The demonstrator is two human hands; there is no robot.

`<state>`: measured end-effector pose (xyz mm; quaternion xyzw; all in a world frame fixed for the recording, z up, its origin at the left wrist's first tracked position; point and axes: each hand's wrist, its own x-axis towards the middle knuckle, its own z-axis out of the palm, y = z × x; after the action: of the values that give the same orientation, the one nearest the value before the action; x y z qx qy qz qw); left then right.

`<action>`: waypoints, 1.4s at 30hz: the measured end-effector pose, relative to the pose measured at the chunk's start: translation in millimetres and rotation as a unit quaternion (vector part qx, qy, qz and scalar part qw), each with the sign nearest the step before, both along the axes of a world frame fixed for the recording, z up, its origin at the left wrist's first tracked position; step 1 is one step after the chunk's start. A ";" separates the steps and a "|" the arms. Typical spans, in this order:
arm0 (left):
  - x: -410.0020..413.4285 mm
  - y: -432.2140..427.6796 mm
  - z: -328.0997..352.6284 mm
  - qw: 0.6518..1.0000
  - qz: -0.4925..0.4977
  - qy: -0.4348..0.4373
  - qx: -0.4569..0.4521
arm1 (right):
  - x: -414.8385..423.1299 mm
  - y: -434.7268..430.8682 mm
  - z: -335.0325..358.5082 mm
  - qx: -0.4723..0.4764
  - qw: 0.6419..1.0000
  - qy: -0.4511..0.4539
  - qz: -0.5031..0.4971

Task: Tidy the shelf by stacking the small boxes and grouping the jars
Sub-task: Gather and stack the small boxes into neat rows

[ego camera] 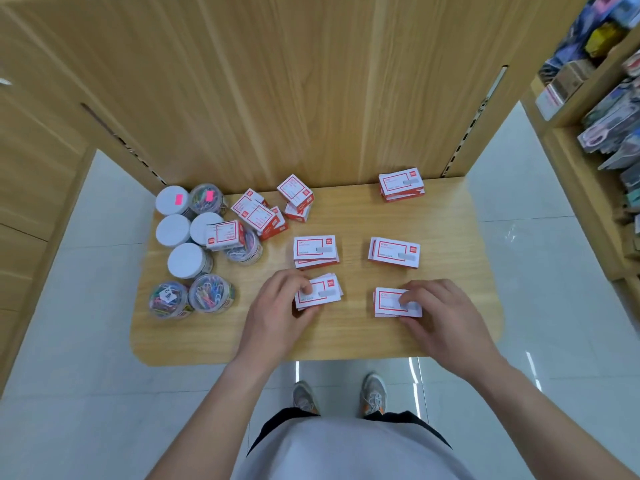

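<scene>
Small white cardboard boxes with red borders [316, 251] sit in neat stacks across the centre and right of the light wooden shelf [450, 334], with one more stack [401, 184] at its upper right and a loose heap [258, 216] at upper centre. Clear round plastic jars of coloured paper clips [211, 293], some showing white lids, cluster at the left edge. The left hand [277, 315] pinches the lower-centre stack [323, 293] between thumb and fingers; the right hand [440, 313] grips the lower-right stack [389, 303] likewise.
</scene>
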<state>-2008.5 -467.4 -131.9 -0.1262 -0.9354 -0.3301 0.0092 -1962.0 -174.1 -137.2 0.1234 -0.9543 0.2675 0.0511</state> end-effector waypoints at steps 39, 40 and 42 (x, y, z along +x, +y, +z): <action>-55.4 15.2 9.0 0.998 0.038 -0.002 -0.052 | -72.8 16.1 29.7 -0.018 0.998 -0.028 -0.053; -58.7 18.1 7.5 0.998 0.036 0.003 -0.052 | -82.0 15.2 31.3 -0.005 0.998 -0.043 -0.043; -65.3 24.7 4.6 0.998 0.037 0.011 -0.048 | -98.1 11.9 33.4 0.027 0.997 -0.072 -0.017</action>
<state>-2073.8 -442.6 -127.3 -0.0958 -0.9539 -0.2831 0.0256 -2060.0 -162.1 -103.8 0.0888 -0.9644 0.2487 -0.0168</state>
